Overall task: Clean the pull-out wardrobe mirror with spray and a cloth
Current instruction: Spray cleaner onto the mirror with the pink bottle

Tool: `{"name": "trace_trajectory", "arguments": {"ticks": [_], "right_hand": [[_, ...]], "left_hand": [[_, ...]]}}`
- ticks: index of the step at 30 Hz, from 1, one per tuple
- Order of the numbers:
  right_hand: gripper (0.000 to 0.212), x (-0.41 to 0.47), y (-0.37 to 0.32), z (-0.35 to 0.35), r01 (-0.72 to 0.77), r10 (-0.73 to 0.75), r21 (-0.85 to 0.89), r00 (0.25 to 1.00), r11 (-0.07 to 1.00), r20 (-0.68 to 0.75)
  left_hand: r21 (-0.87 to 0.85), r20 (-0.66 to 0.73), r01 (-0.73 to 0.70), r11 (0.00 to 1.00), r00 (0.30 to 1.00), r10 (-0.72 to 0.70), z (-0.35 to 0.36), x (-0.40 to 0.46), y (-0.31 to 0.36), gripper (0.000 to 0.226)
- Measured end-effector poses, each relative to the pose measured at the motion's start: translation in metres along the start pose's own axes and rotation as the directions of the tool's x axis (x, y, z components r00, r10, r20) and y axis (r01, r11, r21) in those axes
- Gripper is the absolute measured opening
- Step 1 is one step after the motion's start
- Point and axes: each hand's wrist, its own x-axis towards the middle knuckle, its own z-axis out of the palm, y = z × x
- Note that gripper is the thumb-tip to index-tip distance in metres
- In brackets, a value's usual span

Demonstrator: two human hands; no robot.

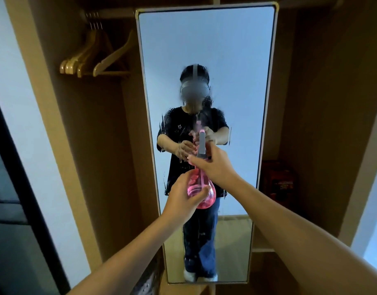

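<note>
The tall pull-out mirror stands straight ahead in a pale frame. Wet droplets and runs cover its middle part. A pink see-through spray bottle with a grey head is held up in front of the glass. My left hand cups the bottle's round belly from below. My right hand grips the neck at the trigger, with the nozzle aimed at the mirror. A faint mist hangs just above the nozzle. No cloth is in view.
Several wooden hangers hang on a rail in the left wardrobe bay. A red box sits on a shelf in the right bay. Wooden wardrobe panels flank the mirror. A dark door edge runs down the far left.
</note>
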Motion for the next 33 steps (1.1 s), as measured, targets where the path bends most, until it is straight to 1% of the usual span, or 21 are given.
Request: {"name": "trace_trajectory", "arguments": {"ticks": [4, 8, 11, 15, 18, 20, 25, 27, 30, 33], "right_hand": [[0.03, -0.003, -0.003, 0.002, 0.006, -0.006, 0.005, 1.0, 1.0, 0.008], [0.03, -0.006, -0.006, 0.005, 0.002, -0.003, 0.02, 1.0, 1.0, 0.023], [0.024, -0.009, -0.004, 0.011, -0.02, 0.02, 0.019, 0.999, 1.0, 0.042], [0.028, -0.017, 0.004, 0.026, -0.044, 0.044, 0.007, 0.997, 0.999, 0.064], [0.035, -0.024, 0.01, 0.04, -0.066, 0.067, -0.011, 0.994, 0.998, 0.087], [0.036, -0.028, 0.014, 0.049, -0.081, 0.082, -0.018, 0.991, 0.997, 0.107], [0.029, -0.036, 0.018, 0.072, -0.086, 0.083, 0.011, 0.983, 0.996, 0.163], [0.028, -0.037, 0.019, 0.079, -0.096, 0.092, 0.015, 0.981, 0.995, 0.172], [0.027, -0.038, 0.021, 0.088, -0.099, 0.096, 0.007, 0.978, 0.995, 0.183], [0.025, -0.038, 0.022, 0.093, -0.095, 0.092, 0.01, 0.979, 0.995, 0.183]], "left_hand": [[0.01, -0.002, 0.005, 1.0, 1.0, -0.005, -0.002, -0.001, -0.003, 0.043], [0.008, 0.001, 0.008, 1.0, 1.0, -0.008, -0.005, -0.005, -0.003, 0.041], [0.009, 0.01, 0.027, 1.0, 1.0, -0.027, -0.008, -0.011, -0.008, 0.043], [0.03, 0.019, 0.038, 0.999, 0.999, -0.038, -0.014, -0.025, -0.01, 0.034], [0.043, 0.024, 0.054, 0.998, 0.998, -0.055, -0.02, -0.038, -0.017, 0.027], [0.034, 0.022, 0.077, 0.996, 0.997, -0.077, -0.024, -0.047, -0.023, 0.03], [0.014, 0.008, 0.137, 0.991, 0.991, -0.137, -0.034, -0.064, -0.044, 0.031], [0.031, -0.008, 0.155, 0.987, 0.988, -0.154, -0.039, -0.069, -0.049, 0.034], [0.046, -0.022, 0.156, 0.987, 0.988, -0.156, -0.044, -0.073, -0.053, 0.044], [0.068, -0.025, 0.149, 0.986, 0.989, -0.148, -0.048, -0.075, -0.057, 0.046]]}}
